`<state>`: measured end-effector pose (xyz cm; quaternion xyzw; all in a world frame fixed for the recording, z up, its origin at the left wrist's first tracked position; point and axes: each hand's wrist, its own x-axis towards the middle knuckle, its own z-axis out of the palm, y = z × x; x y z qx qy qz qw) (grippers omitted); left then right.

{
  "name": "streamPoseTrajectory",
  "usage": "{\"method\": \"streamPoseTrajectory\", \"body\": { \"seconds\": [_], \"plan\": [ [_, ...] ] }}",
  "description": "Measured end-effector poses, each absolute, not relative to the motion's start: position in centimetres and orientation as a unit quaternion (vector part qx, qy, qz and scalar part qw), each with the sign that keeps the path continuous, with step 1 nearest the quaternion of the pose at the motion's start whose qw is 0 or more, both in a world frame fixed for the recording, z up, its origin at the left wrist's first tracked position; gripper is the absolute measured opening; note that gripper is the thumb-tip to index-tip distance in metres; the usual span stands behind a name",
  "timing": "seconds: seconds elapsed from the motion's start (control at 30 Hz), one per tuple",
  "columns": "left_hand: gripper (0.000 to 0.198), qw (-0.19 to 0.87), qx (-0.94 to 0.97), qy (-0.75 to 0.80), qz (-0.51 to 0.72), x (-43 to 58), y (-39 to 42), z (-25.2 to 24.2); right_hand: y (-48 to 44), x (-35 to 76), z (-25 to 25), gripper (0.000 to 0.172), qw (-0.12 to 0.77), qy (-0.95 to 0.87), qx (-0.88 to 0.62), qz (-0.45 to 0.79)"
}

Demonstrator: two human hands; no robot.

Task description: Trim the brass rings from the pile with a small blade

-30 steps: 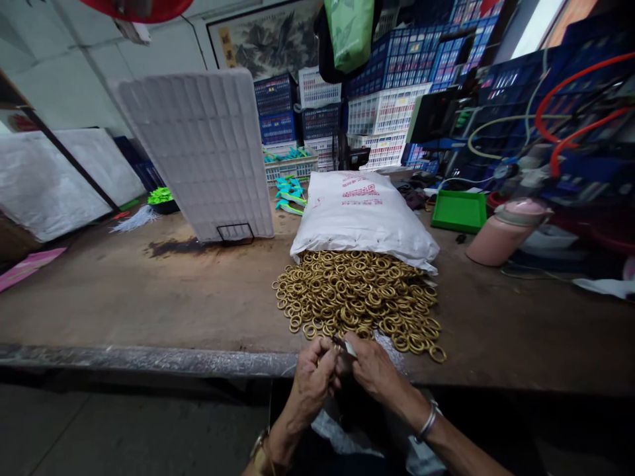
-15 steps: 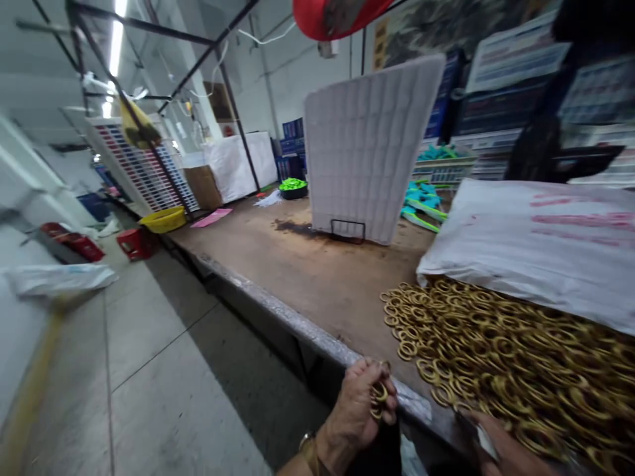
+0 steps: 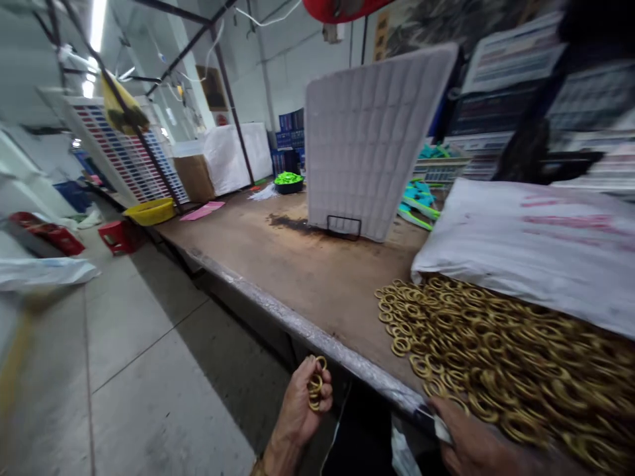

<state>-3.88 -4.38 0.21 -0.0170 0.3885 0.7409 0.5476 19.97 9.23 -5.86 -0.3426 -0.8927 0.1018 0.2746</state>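
My left hand (image 3: 301,406) is curled shut around a few gold rings (image 3: 315,382), held below the front edge of the brown workbench (image 3: 307,271). My right hand (image 3: 471,443) rests at the bench edge by a large heap of gold rings (image 3: 496,357); a small dark-and-white tool (image 3: 436,425) shows in its fingers, blurred. The heap spills from under a white sack (image 3: 536,244) lying on the bench.
A white ribbed panel (image 3: 374,135) stands upright on a wire holder behind the heap. Turquoise parts (image 3: 419,198) lie beside it. A green-filled bowl (image 3: 288,182) and pink sheet (image 3: 202,211) sit farther left. Grey floor (image 3: 124,344), a yellow basin (image 3: 149,211) and red stool (image 3: 115,236) lie left.
My head has turned left, bringing the floor and aisle into view. My hands have parted: the left dropped below the bench edge with rings, the right stayed at the heap.
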Motion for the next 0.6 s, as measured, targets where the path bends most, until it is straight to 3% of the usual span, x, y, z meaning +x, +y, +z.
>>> {"method": "streamPoseTrajectory", "body": {
  "seconds": [0.2, 0.43, 0.6],
  "plan": [
    [0.024, 0.659, 0.107, 0.388, 0.635, 0.0, -3.9, 1.6, 8.0, 19.6, -2.1, 0.024, 0.294, -0.821, -0.437, 0.223],
    [0.025, 0.791, 0.165, 0.408, 0.424, 7.8, -2.5, 0.3, 7.1, 23.0, 0.1, 0.028, 0.368, -0.678, -0.569, 0.286],
    [0.018, 0.786, 0.105, 0.491, 0.360, 12.5, 1.1, -3.1, 6.2, 26.4, -0.3, 0.027, 0.441, -0.599, -0.597, 0.302]
  ]
}}
